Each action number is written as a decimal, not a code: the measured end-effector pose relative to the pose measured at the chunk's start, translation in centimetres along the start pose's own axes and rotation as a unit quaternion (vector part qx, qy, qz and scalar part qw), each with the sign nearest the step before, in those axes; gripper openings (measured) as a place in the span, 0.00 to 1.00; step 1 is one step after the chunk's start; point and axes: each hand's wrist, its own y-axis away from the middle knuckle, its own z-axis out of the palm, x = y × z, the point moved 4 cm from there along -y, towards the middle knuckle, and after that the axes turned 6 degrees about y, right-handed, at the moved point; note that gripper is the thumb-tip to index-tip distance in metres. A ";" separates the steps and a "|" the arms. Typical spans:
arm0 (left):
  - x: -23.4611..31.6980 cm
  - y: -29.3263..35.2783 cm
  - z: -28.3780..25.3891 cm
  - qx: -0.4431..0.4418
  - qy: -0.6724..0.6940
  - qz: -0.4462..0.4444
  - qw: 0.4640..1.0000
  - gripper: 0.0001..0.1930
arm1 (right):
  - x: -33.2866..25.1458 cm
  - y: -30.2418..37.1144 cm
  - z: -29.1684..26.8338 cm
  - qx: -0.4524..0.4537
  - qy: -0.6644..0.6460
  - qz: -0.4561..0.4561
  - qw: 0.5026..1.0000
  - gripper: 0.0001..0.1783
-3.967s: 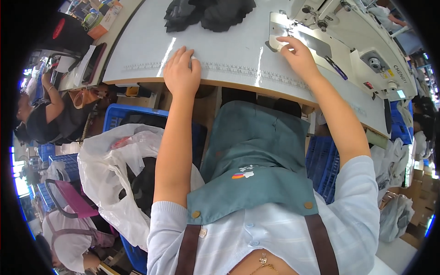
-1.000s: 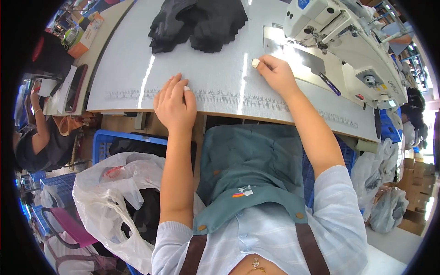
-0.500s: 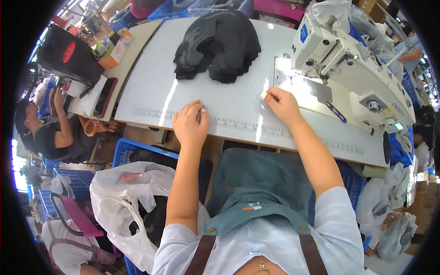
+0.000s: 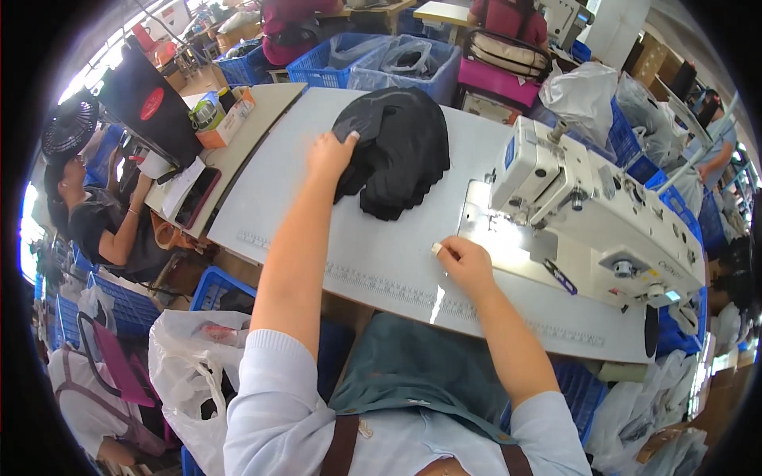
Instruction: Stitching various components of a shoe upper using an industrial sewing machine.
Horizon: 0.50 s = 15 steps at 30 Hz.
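A thick stack of black, curved fabric pieces (image 4: 405,151) lies at the far middle of the white sewing table (image 4: 373,246). Stretched far forward, my left hand (image 4: 329,156) is at the stack's left edge, its thumb apart from the other fingers and on or just over the black cloth. Motion smears part of this hand. My right hand (image 4: 468,266) rests on the table in front of the sewing machine's metal plate, fingers curled together. A small white bit (image 4: 436,249) shows at its fingertips; whether it is tape or a held thing is too small to tell.
On the right stands a white sewing machine (image 4: 571,182) with its lamp lit. A dark thread snipper (image 4: 560,276) lies by its plate. A printed ruler (image 4: 381,284) follows the table's near edge. Blue crates (image 4: 413,75) stand behind; a white plastic bag (image 4: 186,373) and a co-worker (image 4: 99,210) are left.
My left hand has moved from the table's near edge forward to the fabric stack. My right hand stays curled near the machine plate. The view has tilted up, showing more of the room behind.
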 end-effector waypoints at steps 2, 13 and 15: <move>0.4 0.2 0.6 -0.007 0.017 -0.004 1.000 0.34 | -0.1 0.0 -0.4 -0.003 0.008 0.000 1.000 0.15; 1.7 -0.1 -1.1 0.091 0.146 0.053 0.984 0.16 | -0.3 -0.4 -0.9 -0.002 -0.004 -0.004 1.000 0.14; 1.7 0.2 -1.7 0.121 0.211 0.075 0.967 0.16 | -0.3 -0.4 -0.7 -0.003 -0.002 -0.007 1.000 0.14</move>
